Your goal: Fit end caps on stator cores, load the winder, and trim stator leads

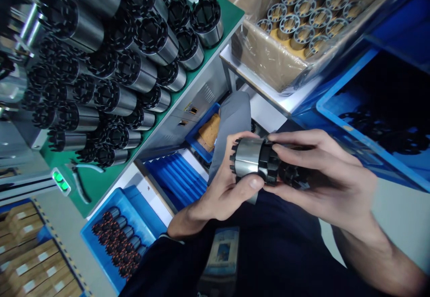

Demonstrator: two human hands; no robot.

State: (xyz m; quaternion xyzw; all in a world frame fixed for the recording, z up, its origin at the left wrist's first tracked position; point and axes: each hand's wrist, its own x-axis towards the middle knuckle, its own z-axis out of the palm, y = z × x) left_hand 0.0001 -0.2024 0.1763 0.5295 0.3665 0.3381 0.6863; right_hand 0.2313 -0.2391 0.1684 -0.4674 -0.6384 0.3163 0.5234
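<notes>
Above my lap, my left hand (228,182) is wrapped round a motor stator core (247,156), a shiny steel cylinder with black plastic teeth showing at its left end. At its right end sits a black toothed plastic end ring (268,165); I cannot tell how far it is seated. Fingers of my right hand (331,169) grip this ring from both sides. More black plastic pieces (293,175) show under the right fingers, towards the palm, partly hidden.
Many stator cores with black ends stack on the green bench (96,185), beside pliers (82,180). A lined carton (268,59) holds bare cores. Blue bins stand right (363,73) with black parts and lower left (89,232) with wound stators.
</notes>
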